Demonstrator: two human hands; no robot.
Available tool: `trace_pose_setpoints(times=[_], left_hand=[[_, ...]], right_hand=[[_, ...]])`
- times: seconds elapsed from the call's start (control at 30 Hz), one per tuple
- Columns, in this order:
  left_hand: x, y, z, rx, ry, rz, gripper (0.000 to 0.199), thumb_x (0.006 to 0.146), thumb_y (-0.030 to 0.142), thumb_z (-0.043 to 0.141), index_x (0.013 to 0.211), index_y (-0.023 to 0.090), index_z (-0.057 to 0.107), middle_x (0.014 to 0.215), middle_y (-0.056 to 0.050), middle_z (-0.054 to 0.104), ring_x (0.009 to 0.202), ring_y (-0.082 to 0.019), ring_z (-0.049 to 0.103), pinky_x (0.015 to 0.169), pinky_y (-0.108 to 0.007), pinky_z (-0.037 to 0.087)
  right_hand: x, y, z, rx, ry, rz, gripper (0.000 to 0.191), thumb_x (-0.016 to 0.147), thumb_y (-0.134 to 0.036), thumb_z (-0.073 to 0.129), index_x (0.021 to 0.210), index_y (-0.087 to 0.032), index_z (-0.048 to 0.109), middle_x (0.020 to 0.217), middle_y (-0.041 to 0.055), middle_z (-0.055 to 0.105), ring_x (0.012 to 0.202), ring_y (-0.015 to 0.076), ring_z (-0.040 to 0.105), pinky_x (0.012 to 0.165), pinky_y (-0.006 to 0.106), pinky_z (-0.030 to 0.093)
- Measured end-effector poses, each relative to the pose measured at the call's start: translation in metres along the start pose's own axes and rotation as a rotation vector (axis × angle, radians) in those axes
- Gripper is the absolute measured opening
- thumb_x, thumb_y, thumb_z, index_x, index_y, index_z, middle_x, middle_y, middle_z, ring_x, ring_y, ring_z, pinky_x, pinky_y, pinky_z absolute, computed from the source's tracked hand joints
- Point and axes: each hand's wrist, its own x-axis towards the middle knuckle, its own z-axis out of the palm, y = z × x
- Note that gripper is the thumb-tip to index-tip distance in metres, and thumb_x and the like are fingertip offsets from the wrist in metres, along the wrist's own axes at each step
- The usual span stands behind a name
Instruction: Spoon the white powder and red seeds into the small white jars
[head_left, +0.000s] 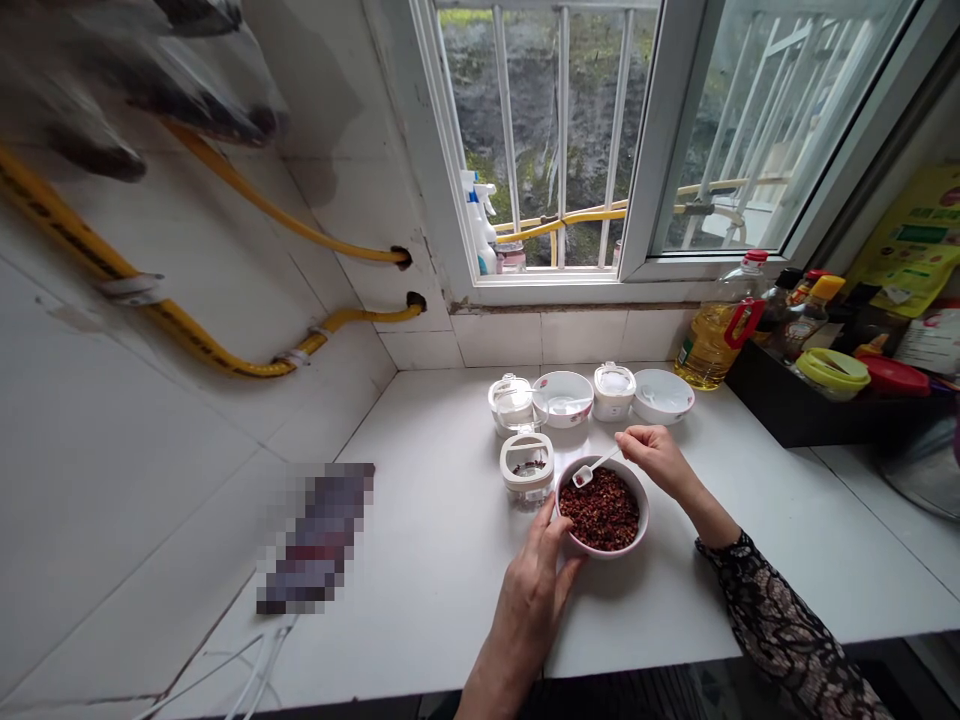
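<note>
Grip: right hand (656,462) is pinching a little white spoon (589,470) pen-style, which gives fine control over a small scoop. Left hand (536,590) is firmly wrapped around the side and rim of a ceramic bowl (639,518), so it won't slide around while the spoon works.

Bowl: it sits on the white worktop (450,580), nearly full of reddish-brown spice (602,510), maybe Sichuan pepper, but I can't say for sure. The spoon tip is right over it, with some grains on it.

Jar: a small lidded jar (527,468) sits just beside the bowl, with a few dark grains visible through its top. Having it that close keeps any spoon trip super short.

Behind: a glass jar (514,405), a white jar (614,390) and two white dishes (663,396) are lined up along the wall, probably to stay out of the way.

Side stuff: a bottle of cooking oil (709,340) and a black tray (795,405) of condiments sit off to the right. Something pixelated (315,535) lies on the left, can't tell what.
</note>
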Motion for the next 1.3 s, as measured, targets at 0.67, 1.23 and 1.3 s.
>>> trace_pose_setpoints(times=[0.67,1.23,1.3], left_hand=[[0.001,0.000,0.000,0.103,0.060,0.068,0.036,0.095,0.011,0.051,0.130,0.018,0.045,0.143,-0.023,0.054,0.133,-0.029,0.055,0.098,-0.040,0.057],[0.000,-0.001,0.002,0.045,0.036,0.035,0.036,0.095,0.013,0.053,0.129,0.020,0.045,0.145,-0.023,0.052,0.129,-0.030,0.059,0.091,-0.038,0.061],[0.000,-0.001,0.001,0.045,0.028,0.031,0.036,0.095,0.013,0.053,0.129,0.019,0.045,0.145,-0.023,0.051,0.129,-0.030,0.059,0.091,-0.038,0.061]], right_hand=[[-0.015,-0.033,0.042,-0.446,0.163,-0.908,0.028,0.100,-0.023,0.047,0.074,-0.020,0.057,0.063,-0.0005,0.062,0.054,0.0125,0.048,0.075,0.032,0.041],[-0.009,-0.010,0.010,-0.308,-0.026,-0.282,0.043,0.088,-0.040,0.045,0.053,-0.022,0.027,0.049,-0.0045,0.032,0.049,0.0095,0.028,0.049,0.026,0.024],[-0.008,-0.010,0.007,-0.233,-0.024,-0.211,0.043,0.086,-0.044,0.046,0.053,-0.022,0.028,0.051,-0.0045,0.030,0.050,0.0095,0.028,0.048,0.026,0.023]])
